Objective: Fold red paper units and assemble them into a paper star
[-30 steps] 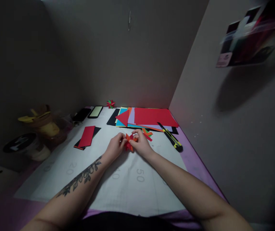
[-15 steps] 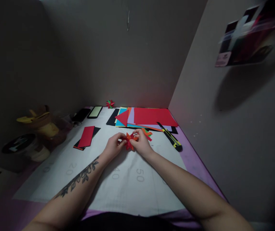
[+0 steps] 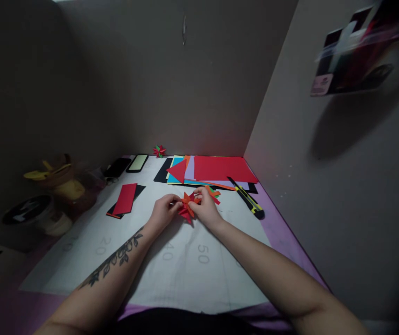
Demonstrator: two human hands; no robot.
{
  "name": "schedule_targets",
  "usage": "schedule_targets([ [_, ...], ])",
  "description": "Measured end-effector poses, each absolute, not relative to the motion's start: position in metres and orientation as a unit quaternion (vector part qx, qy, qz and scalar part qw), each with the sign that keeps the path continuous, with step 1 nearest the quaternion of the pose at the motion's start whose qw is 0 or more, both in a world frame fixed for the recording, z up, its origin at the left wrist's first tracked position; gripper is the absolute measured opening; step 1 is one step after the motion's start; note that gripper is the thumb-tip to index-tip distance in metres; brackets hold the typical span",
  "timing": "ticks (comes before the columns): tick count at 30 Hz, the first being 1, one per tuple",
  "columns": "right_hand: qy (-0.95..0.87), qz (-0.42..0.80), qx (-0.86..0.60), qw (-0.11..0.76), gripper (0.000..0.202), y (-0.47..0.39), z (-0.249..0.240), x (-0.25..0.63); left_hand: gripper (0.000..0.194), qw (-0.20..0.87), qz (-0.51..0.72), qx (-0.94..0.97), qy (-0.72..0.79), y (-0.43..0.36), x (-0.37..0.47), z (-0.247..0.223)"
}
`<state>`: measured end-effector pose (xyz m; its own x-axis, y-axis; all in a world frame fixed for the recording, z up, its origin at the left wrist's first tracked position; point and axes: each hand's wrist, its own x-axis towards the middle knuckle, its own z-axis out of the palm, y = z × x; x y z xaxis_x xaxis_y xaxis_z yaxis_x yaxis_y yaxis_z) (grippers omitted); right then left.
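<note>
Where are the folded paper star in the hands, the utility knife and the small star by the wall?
folded paper star [image 3: 187, 208], head view, red lower points.
utility knife [image 3: 249, 200], head view, mid handle.
small star [image 3: 159, 150], head view, centre.

Two hands, the left hand [image 3: 162, 211] and right hand [image 3: 206, 209], meet at centre frame. Two folded paper stars: one red-orange star [image 3: 187, 207] between them, one small red-green star [image 3: 159, 150] farther up. Two phones [image 3: 117, 166] [image 3: 138, 162] at upper left, one utility knife [image 3: 250, 200] at right, one stack of coloured sheets [image 3: 220, 170].

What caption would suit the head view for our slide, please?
Both hands, left hand and right hand, hold a paper star.
</note>
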<state>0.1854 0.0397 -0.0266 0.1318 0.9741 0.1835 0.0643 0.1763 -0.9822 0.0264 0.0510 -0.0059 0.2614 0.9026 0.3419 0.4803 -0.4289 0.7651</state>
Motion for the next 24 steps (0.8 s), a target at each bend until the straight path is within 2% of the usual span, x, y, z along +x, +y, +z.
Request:
schedule_targets([
  [3,-0.501,0.424,-0.501,0.564,0.032,0.041,-0.029,0.184,0.013,0.294,0.392,0.736,0.468,0.050,0.027,-0.005],
  [6,-0.488,0.435,-0.502,0.566,0.033,0.043,-0.033,0.185,0.016,0.277,0.375,0.752,0.467,0.049,0.022,-0.002],
  [13,-0.493,0.408,-0.516,0.570,0.033,0.046,-0.039,0.187,0.027,0.268,0.222,0.834,0.429,0.057,-0.005,0.000],
  [21,-0.503,0.374,-0.528,0.573,0.032,0.049,-0.042,0.190,0.012,0.228,0.156,0.875,0.397,0.064,-0.005,-0.006],
  [24,-0.498,0.371,-0.533,0.574,0.033,0.050,-0.042,0.192,0.014,0.291,0.174,0.850,0.404,0.061,-0.006,-0.002],
])
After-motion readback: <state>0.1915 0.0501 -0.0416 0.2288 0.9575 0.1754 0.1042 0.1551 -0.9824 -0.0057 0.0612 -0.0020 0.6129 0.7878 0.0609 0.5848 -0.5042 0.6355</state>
